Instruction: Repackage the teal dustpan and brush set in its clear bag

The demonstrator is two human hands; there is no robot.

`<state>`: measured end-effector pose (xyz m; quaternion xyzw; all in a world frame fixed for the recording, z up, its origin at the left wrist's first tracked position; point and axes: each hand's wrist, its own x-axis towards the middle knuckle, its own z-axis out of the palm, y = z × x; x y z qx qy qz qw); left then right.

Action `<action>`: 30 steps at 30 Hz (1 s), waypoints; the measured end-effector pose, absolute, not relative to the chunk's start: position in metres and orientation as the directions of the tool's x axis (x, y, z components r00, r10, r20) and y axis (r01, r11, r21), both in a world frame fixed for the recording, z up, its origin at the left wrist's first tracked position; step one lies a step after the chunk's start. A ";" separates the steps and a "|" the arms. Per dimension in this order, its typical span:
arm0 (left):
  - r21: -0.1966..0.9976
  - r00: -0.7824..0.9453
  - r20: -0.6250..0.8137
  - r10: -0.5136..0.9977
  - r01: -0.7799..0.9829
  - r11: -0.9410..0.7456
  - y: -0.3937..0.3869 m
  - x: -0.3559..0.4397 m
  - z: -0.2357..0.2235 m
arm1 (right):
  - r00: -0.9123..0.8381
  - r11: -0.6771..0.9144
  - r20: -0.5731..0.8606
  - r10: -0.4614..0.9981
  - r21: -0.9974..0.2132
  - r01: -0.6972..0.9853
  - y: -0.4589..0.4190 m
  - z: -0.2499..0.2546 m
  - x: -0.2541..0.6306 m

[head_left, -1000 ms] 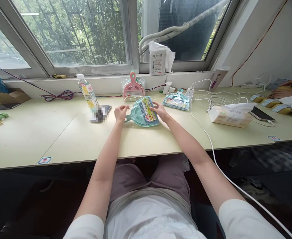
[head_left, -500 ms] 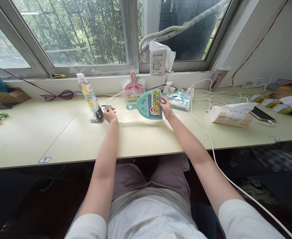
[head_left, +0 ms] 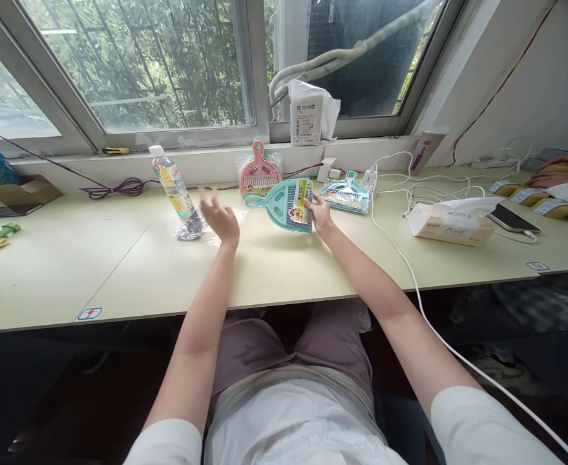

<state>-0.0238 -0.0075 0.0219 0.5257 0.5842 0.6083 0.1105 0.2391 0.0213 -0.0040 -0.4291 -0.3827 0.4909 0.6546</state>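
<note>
Water bottle (head_left: 173, 190), pink dustpan (head_left: 259, 173) near table's (head_left: 119, 271) far edge. Left hand (head_left: 221, 219) raised, fingers spread, empty. Right hand (head_left: 320, 214) gripping teal dustpan (head_left: 284, 203).

The teal dustpan set (head_left: 286, 204) is a small flat plastic pan with a short handle ending in a round hanging hole; a brush with dark bristles is nested in the pan, and a bright yellow, red and green label card runs across its wide end. It is out of its wrapping, tilted above the table with the handle pointing toward 9 o'clock and the wide end toward 3 o'clock. The clear plastic bag (head_left: 218, 227) lies flat and crumpled on the table at about 8 o'clock from the set.
</note>
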 end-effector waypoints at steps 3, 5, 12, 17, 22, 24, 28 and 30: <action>0.920 -0.244 0.369 0.897 0.232 -0.315 -0.010 0.006 0.014 | 0.236 0.129 0.043 0.971 -0.923 -0.362 0.019 -0.004 0.235; 0.972 -0.051 0.233 0.971 0.038 -0.231 -0.012 0.020 0.009 | 0.236 0.122 0.033 0.971 -0.920 -0.372 0.017 -0.005 0.232; 0.984 0.086 0.124 0.989 -0.135 -0.112 -0.006 0.013 -0.001 | 0.148 0.080 0.032 0.988 -0.942 -0.326 0.016 -0.010 0.225; 0.992 -0.026 0.066 0.997 -0.108 -0.069 0.003 0.008 -0.004 | 0.121 0.033 0.028 0.992 -0.999 -0.037 0.026 -0.013 0.233; 0.996 -0.210 0.087 0.974 -0.011 -0.092 0.008 0.005 -0.007 | 0.254 0.050 0.154 0.955 -0.927 0.372 0.033 -0.016 0.259; 0.998 -0.302 0.063 0.951 0.017 -0.061 0.010 0.002 -0.008 | 0.313 0.030 0.233 0.921 -0.843 0.537 0.030 -0.015 0.268; 0.999 -0.303 -0.039 0.952 0.001 0.041 0.014 -0.001 -0.009 | 0.221 0.046 0.442 0.870 -0.518 0.854 0.015 -0.003 0.271; 0.998 -0.230 -0.048 0.972 0.018 0.054 0.014 0.003 -0.009 | 0.109 0.123 0.540 0.835 -0.375 0.919 0.005 0.006 0.260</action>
